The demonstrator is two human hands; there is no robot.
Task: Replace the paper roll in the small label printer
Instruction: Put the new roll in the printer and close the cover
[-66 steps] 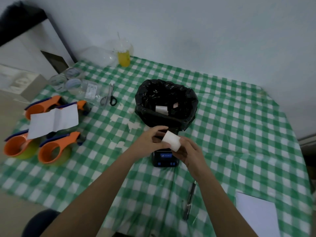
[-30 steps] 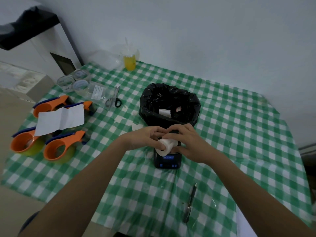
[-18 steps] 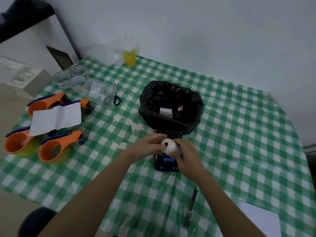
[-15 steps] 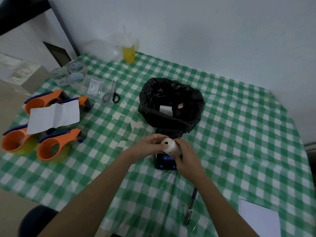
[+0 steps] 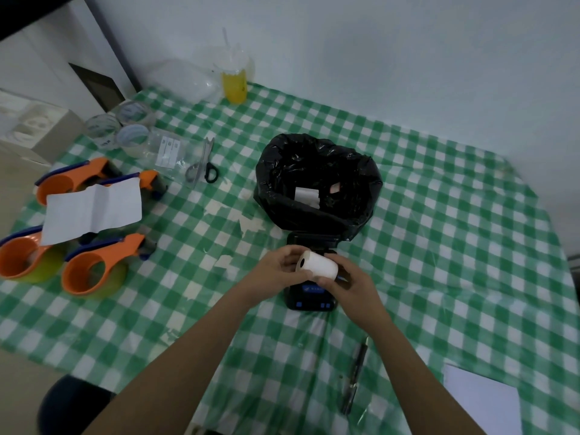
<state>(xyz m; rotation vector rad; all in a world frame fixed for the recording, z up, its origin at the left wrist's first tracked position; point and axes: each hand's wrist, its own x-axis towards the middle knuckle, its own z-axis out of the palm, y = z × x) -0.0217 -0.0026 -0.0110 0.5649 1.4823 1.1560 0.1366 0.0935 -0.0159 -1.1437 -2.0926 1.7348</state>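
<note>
A white paper roll point(image 5: 317, 265) with a dark core hole facing left is held between both hands just above the small black label printer point(image 5: 309, 296). My left hand point(image 5: 276, 271) grips the roll's left end and my right hand point(image 5: 348, 282) wraps its right side and underside. The printer sits on the green checked tablecloth, its lid point(image 5: 314, 239) standing open at the back. Most of the printer's paper bay is hidden behind the roll and my fingers.
A black-lined bin point(image 5: 317, 186) with scraps of paper inside stands right behind the printer. Orange tape dispensers point(image 5: 94, 268) and a white sheet point(image 5: 92, 210) lie at left, scissors point(image 5: 202, 164) behind them. A pen point(image 5: 354, 376) and white paper point(image 5: 483, 400) lie at front right.
The roll has been turned in my hands, so its core hole faces left; it stays just above the printer. The camera view has shifted slightly.
</note>
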